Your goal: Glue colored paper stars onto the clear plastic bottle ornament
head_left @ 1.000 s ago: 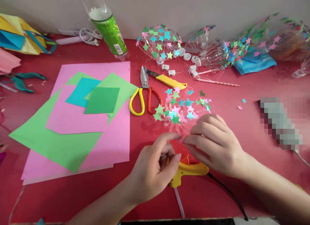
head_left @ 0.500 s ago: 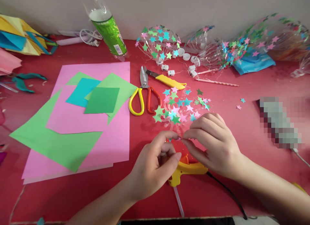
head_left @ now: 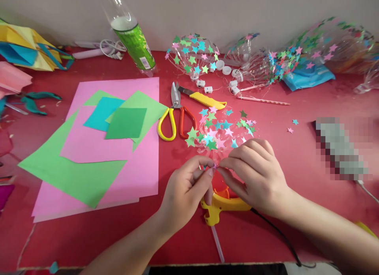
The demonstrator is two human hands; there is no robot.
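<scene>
Between the fingertips of both hands is a small pink paper star (head_left: 215,165). My left hand (head_left: 188,188) pinches it from the left with thumb and forefinger. From the other side, my right hand (head_left: 254,172) grips it with its thumb and forefinger, the other fingers curled. Just beyond the fingers spreads a cluster of paper stars (head_left: 220,142) on clear plastic strips, partly hidden by my right hand. Under my hands lies a yellow glue gun (head_left: 231,204) with an orange trigger, a clear glue stick (head_left: 217,243) poking out toward me.
Coloured paper sheets (head_left: 145,168) lie at left. Behind the stars are scissors (head_left: 177,113) and a yellow box cutter (head_left: 209,100). A green-labelled bottle (head_left: 134,42) leans at the back, beside star-trimmed plastic pieces (head_left: 194,54). A blurred-out device (head_left: 340,148) is at right.
My left thumb has closed up against the forefinger, onto the pink star. Both hands have shifted slightly left, and the view has moved a little.
</scene>
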